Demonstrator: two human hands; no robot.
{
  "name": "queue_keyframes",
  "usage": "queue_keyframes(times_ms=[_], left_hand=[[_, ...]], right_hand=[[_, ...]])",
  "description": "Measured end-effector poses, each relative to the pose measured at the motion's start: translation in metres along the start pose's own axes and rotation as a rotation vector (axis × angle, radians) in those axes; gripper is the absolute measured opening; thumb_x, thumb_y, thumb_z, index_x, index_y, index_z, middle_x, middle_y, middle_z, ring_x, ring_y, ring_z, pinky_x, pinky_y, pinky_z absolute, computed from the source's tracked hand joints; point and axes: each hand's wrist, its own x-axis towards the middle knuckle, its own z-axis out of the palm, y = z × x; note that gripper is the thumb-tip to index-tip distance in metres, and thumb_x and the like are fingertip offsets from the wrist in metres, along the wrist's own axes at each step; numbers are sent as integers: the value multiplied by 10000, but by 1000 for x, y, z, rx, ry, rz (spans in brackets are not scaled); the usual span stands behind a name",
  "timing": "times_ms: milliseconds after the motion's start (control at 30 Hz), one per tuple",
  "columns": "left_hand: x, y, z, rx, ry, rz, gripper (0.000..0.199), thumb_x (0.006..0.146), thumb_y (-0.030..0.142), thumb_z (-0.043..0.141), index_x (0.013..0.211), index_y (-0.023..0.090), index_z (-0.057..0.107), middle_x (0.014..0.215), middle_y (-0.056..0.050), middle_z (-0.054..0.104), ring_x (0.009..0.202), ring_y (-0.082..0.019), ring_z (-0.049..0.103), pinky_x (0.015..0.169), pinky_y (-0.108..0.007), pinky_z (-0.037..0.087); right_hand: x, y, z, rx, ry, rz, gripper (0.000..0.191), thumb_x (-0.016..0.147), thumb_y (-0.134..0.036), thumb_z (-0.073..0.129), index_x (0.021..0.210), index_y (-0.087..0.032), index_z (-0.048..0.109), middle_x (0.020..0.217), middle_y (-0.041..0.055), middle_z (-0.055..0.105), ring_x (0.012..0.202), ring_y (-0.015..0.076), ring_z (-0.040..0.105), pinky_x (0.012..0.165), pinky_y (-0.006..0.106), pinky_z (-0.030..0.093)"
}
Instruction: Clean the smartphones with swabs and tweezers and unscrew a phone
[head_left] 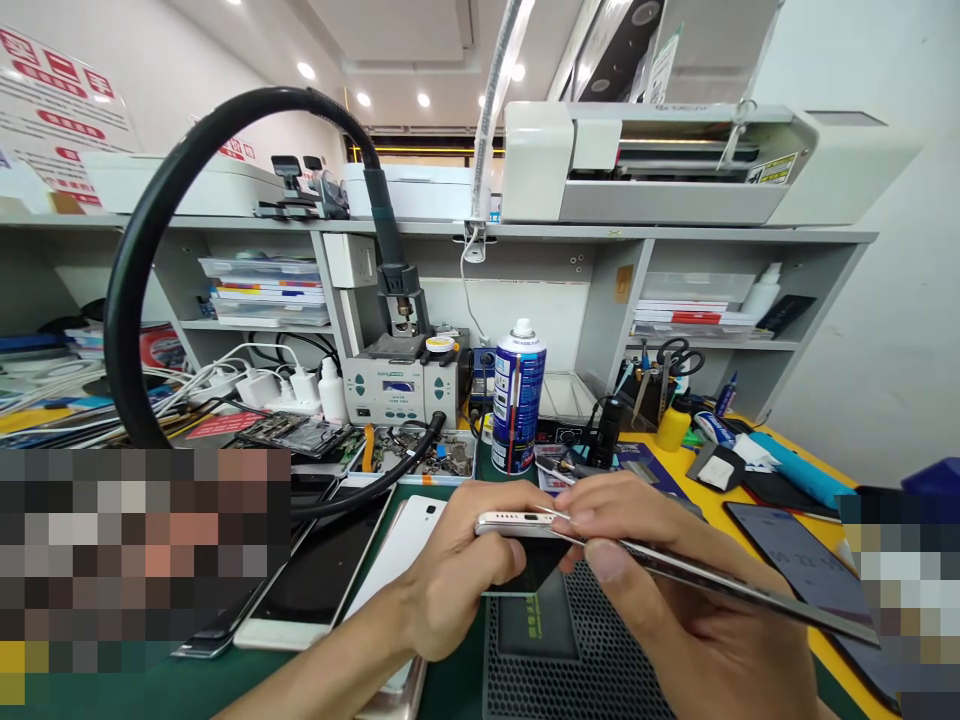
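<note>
My left hand [469, 555] is closed around a smartphone [517, 521], thumb near its front edge. The phone's end with the port and small speaker holes faces me, and its dark screen [544, 565] shows below. In my right hand [690, 590] is a pair of metal tweezers [720, 578], pinched between thumb and fingers. Their tips meet the phone's end close to the port; whether they grip anything there I cannot tell. Under both hands lies a black honeycomb-textured mat [555, 685] with a smooth inset panel.
A blue spray can [518, 400] stands behind my hands, beside a tray of small parts [420, 455] and a grey rework station [401, 385]. A thick black hose [124, 270] loops at left. Several phones, including a white-framed one [319, 560], lie leftward; another phone [806, 570] lies right.
</note>
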Motion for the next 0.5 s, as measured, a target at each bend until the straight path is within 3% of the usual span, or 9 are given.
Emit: queue_keyframes(times_ms=[167, 367, 500], left_hand=[[1, 4, 1, 20, 0, 22, 250, 741, 213, 457, 860, 155, 670, 827, -44, 633, 832, -218, 544, 762, -293, 396], [-1, 3, 2, -1, -10, 11, 296, 691, 193, 489, 897, 148, 696, 824, -32, 637, 759, -180, 508, 683, -267, 376], [-2, 2, 2, 0, -7, 42, 318, 742, 188, 464, 933, 170, 718, 830, -23, 641, 830, -194, 539, 747, -272, 390]], right_hand=[[-1, 0, 0, 2, -25, 12, 207, 845, -75, 600, 958, -226, 684, 902, 28, 720, 905, 186, 687, 798, 290, 590], [-1, 1, -1, 16, -20, 1, 223, 845, -55, 588, 962, -219, 683, 902, 23, 723, 910, 175, 688, 824, 280, 582], [-2, 0, -1, 24, -10, 9, 201, 849, -67, 592, 944, -219, 682, 886, 21, 722, 898, 174, 686, 814, 281, 585]])
